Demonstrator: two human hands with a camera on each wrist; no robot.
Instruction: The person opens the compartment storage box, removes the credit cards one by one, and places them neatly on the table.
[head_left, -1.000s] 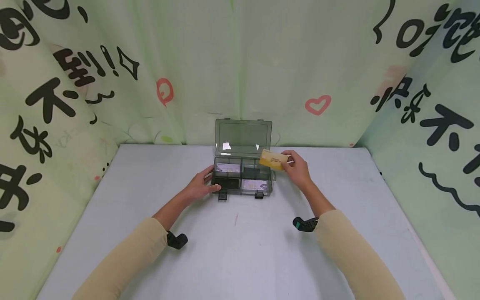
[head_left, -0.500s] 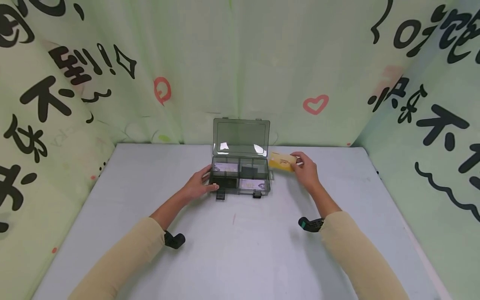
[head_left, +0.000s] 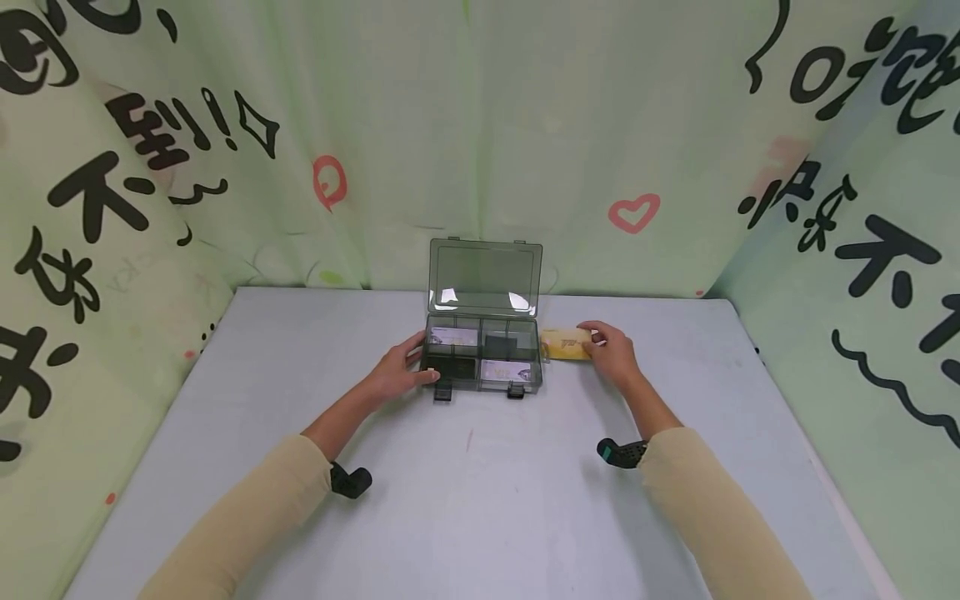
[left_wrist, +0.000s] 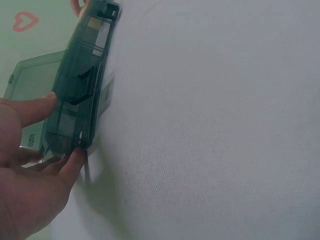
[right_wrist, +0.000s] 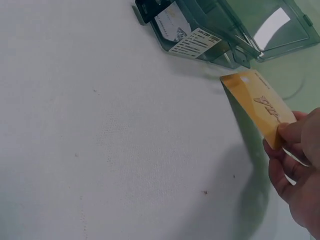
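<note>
A smoky, see-through plastic compartment box (head_left: 480, 387) stands in the middle of the table, its lid (head_left: 485, 277) raised. My left hand (head_left: 397, 371) holds the box's left side, thumb on the front left corner and fingers along the outer wall. Beside the right wall, my right hand (head_left: 615, 354) pinches a yellow card (head_left: 566, 343) by its right end. In the right wrist view the card (right_wrist: 257, 102) tilts over the table, apart from the box. Inside lie two pale purple cards, one at back left (head_left: 453, 336) and one at front right (head_left: 507, 372), plus dark cards or pieces in the other compartments.
The box stands on a white table (head_left: 480, 500). Two front latches (head_left: 443, 392) hang down. A white printed label (right_wrist: 196, 44) is on the box's side wall. Pale green curtains (head_left: 555, 125) with black lettering enclose the table's back and sides.
My right hand has carried the yellow card from over the box's right back corner out to the right, then lowered it toward the table. My left hand stays on the box.
</note>
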